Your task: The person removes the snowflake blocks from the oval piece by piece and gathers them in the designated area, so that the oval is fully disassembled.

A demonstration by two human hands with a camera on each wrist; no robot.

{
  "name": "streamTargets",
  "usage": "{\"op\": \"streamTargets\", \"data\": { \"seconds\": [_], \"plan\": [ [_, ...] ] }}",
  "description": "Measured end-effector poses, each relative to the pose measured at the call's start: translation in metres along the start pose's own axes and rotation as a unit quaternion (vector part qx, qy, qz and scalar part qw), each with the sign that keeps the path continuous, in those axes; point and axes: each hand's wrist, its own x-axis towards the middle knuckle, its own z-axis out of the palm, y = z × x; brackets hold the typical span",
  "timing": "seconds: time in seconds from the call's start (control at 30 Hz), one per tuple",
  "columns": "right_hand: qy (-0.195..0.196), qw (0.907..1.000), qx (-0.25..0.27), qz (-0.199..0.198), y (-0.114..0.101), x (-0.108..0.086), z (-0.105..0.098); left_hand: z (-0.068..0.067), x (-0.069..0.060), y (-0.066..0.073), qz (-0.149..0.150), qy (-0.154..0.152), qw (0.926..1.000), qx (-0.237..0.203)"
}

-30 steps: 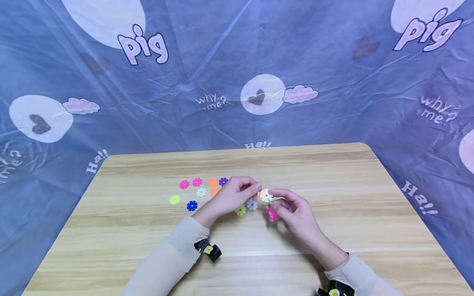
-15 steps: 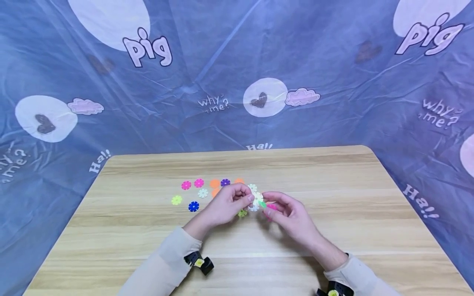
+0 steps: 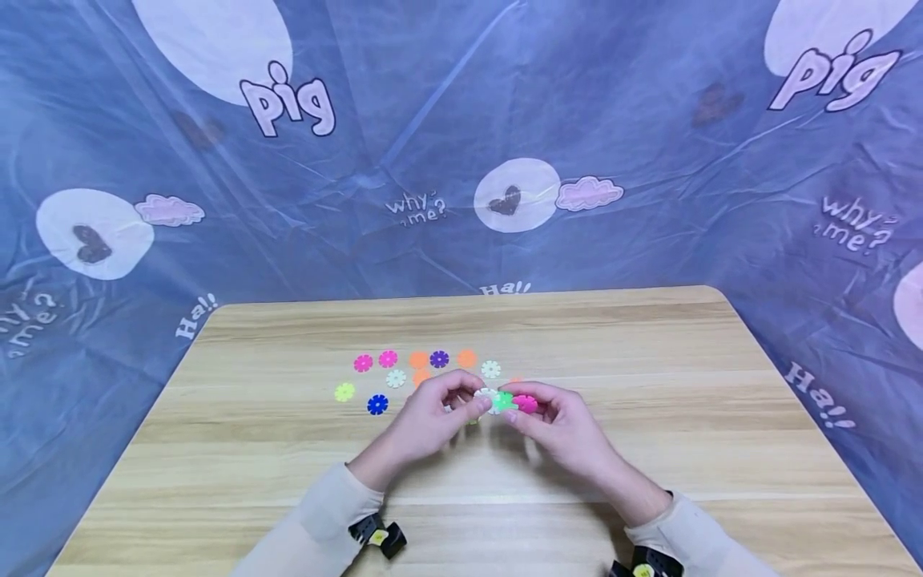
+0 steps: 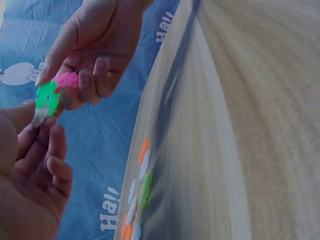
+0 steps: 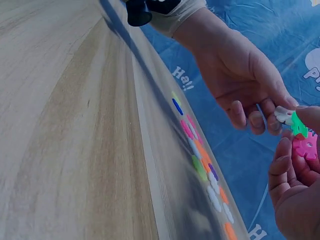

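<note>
In the head view my left hand (image 3: 429, 417) pinches a white snowflake disc (image 3: 485, 396) between thumb and fingers. My right hand (image 3: 577, 425) pinches a green snowflake disc (image 3: 504, 402) and a pink snowflake disc (image 3: 527, 404) that are joined together. The white disc meets the green disc's edge; whether their slots interlock I cannot tell. All three are held above the table. From the left wrist, the green disc (image 4: 47, 98) sits between both hands, with the pink disc (image 4: 66, 80) under the right fingers. The right wrist view shows the white disc (image 5: 283, 115) at the left fingertips.
Loose discs lie flat on the wooden table (image 3: 288, 449): a blue one (image 3: 377, 404), a yellow one (image 3: 344, 392), a purple one (image 3: 439, 359), plus several pink, orange and white ones. A printed blue cloth (image 3: 346, 224) hangs behind the table.
The left hand has moved down, taking the white disc with it. In the right hand the green and pink discs have turned to lie in a row beside the white one.
</note>
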Motion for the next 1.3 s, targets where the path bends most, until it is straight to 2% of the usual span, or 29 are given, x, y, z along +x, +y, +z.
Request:
{"op": "streamTargets", "data": {
  "seconds": [0.13, 0.33, 0.53, 0.7, 0.8, 0.9, 0.97, 1.03, 1.1, 1.2, 1.23, 1.3],
  "plan": [
    [-0.006, 0.9998, 0.001, -0.02, -0.001, 0.001, 0.003, 0.001, -0.003, 0.001, 0.028, 0.027, 0.9992, 0.009],
    [-0.014, 0.9989, -0.003, -0.044, -0.003, 0.004, 0.007, 0.002, -0.005, -0.002, 0.104, 0.073, 0.9915, 0.029],
    [-0.022, 0.9984, -0.009, -0.052, -0.003, 0.006, 0.011, 0.003, -0.008, -0.003, 0.191, 0.103, 0.9735, 0.071],
    [-0.029, 0.9985, 0.005, -0.047, -0.003, 0.007, 0.014, 0.004, -0.009, -0.002, 0.215, 0.118, 0.9607, 0.13],
    [-0.033, 0.9986, 0.006, -0.041, -0.003, 0.007, 0.015, 0.004, -0.01, -0.003, 0.216, 0.119, 0.9548, 0.166],
    [-0.037, 0.9985, 0.005, -0.039, -0.003, 0.007, 0.016, 0.003, -0.012, -0.004, 0.208, 0.113, 0.9524, 0.192],
    [-0.039, 0.9985, 0.006, -0.038, -0.002, 0.006, 0.016, 0.002, -0.013, -0.005, 0.2, 0.102, 0.9549, 0.195],
    [-0.038, 0.9986, 0.007, -0.037, -0.002, 0.006, 0.015, 0.0, -0.014, -0.005, 0.185, 0.089, 0.9604, 0.188],
    [-0.037, 0.9987, 0.007, -0.033, -0.001, 0.005, 0.014, -0.004, -0.017, -0.005, 0.164, 0.079, 0.9677, 0.175],
    [-0.031, 0.999, -0.001, -0.031, 0.0, 0.003, 0.013, -0.013, -0.022, -0.005, 0.108, 0.064, 0.9771, 0.172],
    [-0.029, 0.9991, -0.004, -0.031, 0.0, 0.003, 0.012, -0.017, -0.023, -0.005, 0.086, 0.057, 0.9789, 0.176],
    [-0.022, 0.9992, -0.01, -0.031, 0.002, 0.002, 0.011, -0.023, -0.026, -0.007, 0.045, 0.04, 0.9778, 0.201]
  ]
}}
